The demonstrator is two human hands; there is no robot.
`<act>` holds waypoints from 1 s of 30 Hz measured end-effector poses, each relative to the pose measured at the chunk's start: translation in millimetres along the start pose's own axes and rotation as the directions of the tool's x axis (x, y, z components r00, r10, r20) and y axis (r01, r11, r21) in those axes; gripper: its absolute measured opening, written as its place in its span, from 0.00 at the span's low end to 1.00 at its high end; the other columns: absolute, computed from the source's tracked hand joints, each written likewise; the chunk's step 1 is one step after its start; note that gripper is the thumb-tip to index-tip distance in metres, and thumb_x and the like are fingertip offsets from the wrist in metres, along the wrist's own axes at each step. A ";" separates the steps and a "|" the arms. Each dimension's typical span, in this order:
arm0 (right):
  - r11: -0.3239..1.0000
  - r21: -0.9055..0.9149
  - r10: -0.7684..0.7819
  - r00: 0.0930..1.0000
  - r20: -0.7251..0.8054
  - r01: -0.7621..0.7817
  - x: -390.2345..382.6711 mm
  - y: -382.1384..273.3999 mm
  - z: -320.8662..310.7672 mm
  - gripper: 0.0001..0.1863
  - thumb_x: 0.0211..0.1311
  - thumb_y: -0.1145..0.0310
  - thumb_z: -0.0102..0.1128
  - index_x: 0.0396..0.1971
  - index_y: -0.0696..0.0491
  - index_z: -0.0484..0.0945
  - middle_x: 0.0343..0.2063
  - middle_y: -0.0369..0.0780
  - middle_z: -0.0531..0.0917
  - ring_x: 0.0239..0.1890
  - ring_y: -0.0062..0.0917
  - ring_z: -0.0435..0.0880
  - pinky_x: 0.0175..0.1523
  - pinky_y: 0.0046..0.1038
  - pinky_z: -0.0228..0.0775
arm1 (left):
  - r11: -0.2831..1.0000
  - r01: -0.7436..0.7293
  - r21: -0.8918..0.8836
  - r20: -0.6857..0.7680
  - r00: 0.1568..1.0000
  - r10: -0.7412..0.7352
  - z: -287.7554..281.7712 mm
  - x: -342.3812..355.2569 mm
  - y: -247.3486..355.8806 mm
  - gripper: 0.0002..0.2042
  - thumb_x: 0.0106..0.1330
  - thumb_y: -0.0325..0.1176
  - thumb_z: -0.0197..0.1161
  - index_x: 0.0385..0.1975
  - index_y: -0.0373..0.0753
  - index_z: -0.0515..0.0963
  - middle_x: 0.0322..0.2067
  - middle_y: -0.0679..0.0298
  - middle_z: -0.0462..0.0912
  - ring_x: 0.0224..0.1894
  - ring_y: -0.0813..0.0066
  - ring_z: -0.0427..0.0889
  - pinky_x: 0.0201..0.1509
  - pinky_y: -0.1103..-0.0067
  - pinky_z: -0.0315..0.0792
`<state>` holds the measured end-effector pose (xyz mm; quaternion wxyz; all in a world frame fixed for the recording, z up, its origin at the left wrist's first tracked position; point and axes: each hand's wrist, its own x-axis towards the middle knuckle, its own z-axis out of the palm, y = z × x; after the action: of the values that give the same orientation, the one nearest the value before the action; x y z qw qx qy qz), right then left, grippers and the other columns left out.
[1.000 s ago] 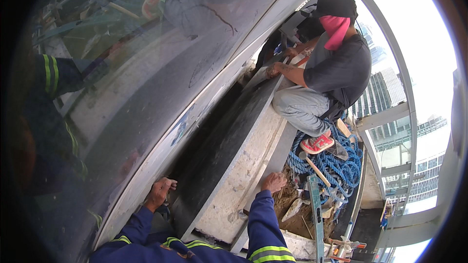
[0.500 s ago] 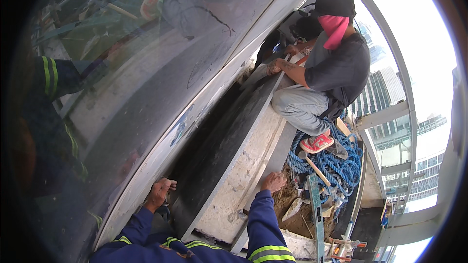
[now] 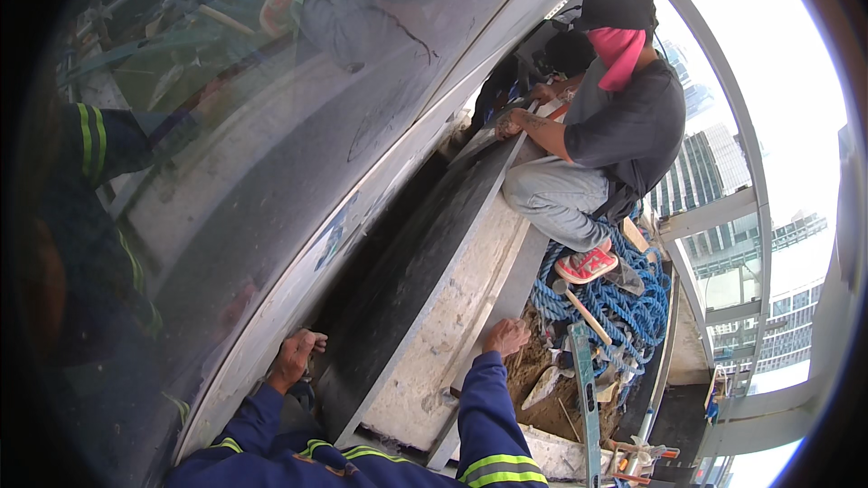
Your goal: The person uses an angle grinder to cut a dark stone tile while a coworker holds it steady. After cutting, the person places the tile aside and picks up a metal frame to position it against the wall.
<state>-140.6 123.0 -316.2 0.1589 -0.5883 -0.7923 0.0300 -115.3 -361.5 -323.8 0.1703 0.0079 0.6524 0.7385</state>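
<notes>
My left hand (image 3: 297,358) is beside the reflective wall panel (image 3: 271,303), at the near end of the dark gap, with its fingers curled in. Anything inside those fingers is hidden. My right hand (image 3: 506,336) rests at the outer edge of a grey strip (image 3: 504,305), its fingers loosely bent and nothing visible in them. Between my hands runs a long dark board (image 3: 398,294) with a thin pale edge, standing along a rough concrete ledge (image 3: 432,370). Farther along, a co-worker (image 3: 624,117) in a black cap and pink face cloth sits by the ledge, both hands at the board's far end.
Right of the ledge lie a heap of blue rope (image 3: 637,307), a wooden-handled mallet (image 3: 588,312), a trowel (image 3: 542,387) on brown sand (image 3: 553,411) and a greenish spirit level (image 3: 586,398). Curved metal framing (image 3: 755,154) bounds the right side, tall buildings beyond. Another person's dark head (image 3: 568,52) shows behind.
The co-worker's head has shifted very slightly left. My two hands and the board stay where they were.
</notes>
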 end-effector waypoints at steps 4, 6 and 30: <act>0.999 0.037 -0.007 1.000 -0.009 0.007 -1.7 -1.8 -2.7 0.17 0.72 0.59 0.48 0.44 0.53 0.83 0.49 0.49 0.77 0.56 0.44 0.77 0.56 0.48 0.74 | 1.000 0.014 -0.011 0.001 1.000 -0.014 -0.4 -1.2 -0.3 0.26 0.81 0.48 0.48 0.47 0.26 0.81 0.39 0.54 0.85 0.41 0.68 0.84 0.49 0.73 0.78; 1.000 0.030 0.002 1.000 -0.002 -0.001 -1.4 -2.1 -2.7 0.17 0.73 0.59 0.48 0.44 0.53 0.83 0.49 0.49 0.77 0.55 0.44 0.77 0.56 0.48 0.74 | 1.000 0.008 -0.007 0.004 1.000 -0.008 -0.6 -0.4 0.2 0.26 0.81 0.49 0.48 0.47 0.26 0.81 0.39 0.54 0.85 0.41 0.68 0.84 0.49 0.73 0.78; 0.999 -0.036 -0.001 1.000 -0.012 0.001 2.1 1.0 4.0 0.16 0.72 0.60 0.46 0.44 0.51 0.82 0.48 0.45 0.77 0.55 0.42 0.78 0.54 0.46 0.77 | 1.000 0.021 -0.005 0.004 1.000 -0.021 -0.9 -0.6 0.6 0.27 0.80 0.49 0.47 0.46 0.26 0.81 0.39 0.54 0.85 0.41 0.67 0.85 0.49 0.72 0.78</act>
<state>-141.4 125.8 -319.8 0.1531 -0.5908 -0.7921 0.0122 -115.1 -362.6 -323.3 0.1793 0.0019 0.6502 0.7383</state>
